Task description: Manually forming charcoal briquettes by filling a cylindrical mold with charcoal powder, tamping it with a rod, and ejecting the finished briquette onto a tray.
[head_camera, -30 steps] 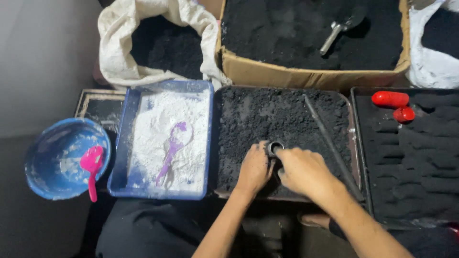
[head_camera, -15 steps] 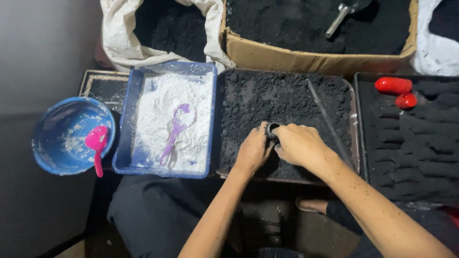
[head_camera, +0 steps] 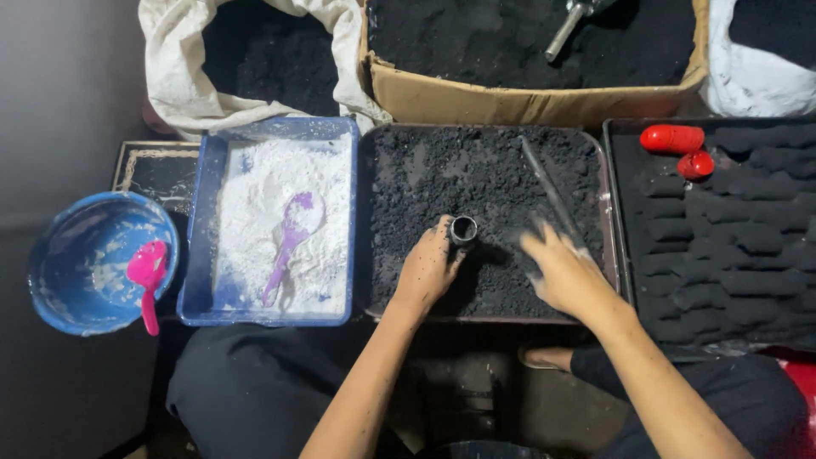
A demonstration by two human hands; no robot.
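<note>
Your left hand (head_camera: 429, 270) grips a short dark metal tube (head_camera: 463, 229), standing upright with its open round mouth facing up. It sits in the near middle of the tray of black powder (head_camera: 425, 166), its base sunk in the powder (the lower part is hidden by your fingers). Your right hand (head_camera: 568, 274) is off the tube, just to its right over the same tray, fingers spread, blurred and dusted grey-black. A thin dark rod (head_camera: 544, 183) lies aslant on the powder beyond that hand.
</note>
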